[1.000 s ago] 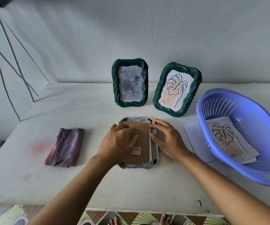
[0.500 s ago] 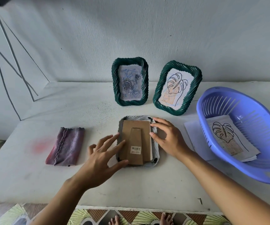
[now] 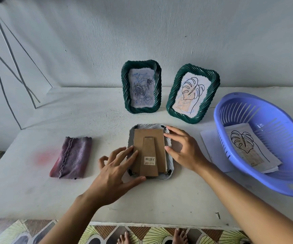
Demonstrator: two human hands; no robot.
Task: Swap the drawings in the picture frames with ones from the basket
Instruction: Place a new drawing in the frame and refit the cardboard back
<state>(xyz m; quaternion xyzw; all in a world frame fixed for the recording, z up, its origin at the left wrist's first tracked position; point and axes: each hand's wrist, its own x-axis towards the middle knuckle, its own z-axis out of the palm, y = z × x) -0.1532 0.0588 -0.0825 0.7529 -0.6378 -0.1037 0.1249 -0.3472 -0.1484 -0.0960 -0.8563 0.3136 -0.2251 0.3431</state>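
On face-down frame (image 3: 150, 147): barcode sticker (image 3: 149, 160) "200"; left hand (image 3: 115, 173), right hand (image 3: 184, 152) grip spread.

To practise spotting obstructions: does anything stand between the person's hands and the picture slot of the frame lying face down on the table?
Yes. The cardboard backing covers the face-down frame from above, with small dark clips at its corners. The left hand and right hand are at its sides; any drawing beneath is hidden.

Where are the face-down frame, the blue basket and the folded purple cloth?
face-down frame (image 3: 149, 133): head view, on its cardboard back, above the stand.
blue basket (image 3: 265, 182): head view, on its near wall.
folded purple cloth (image 3: 71, 157): head view, on its middle.
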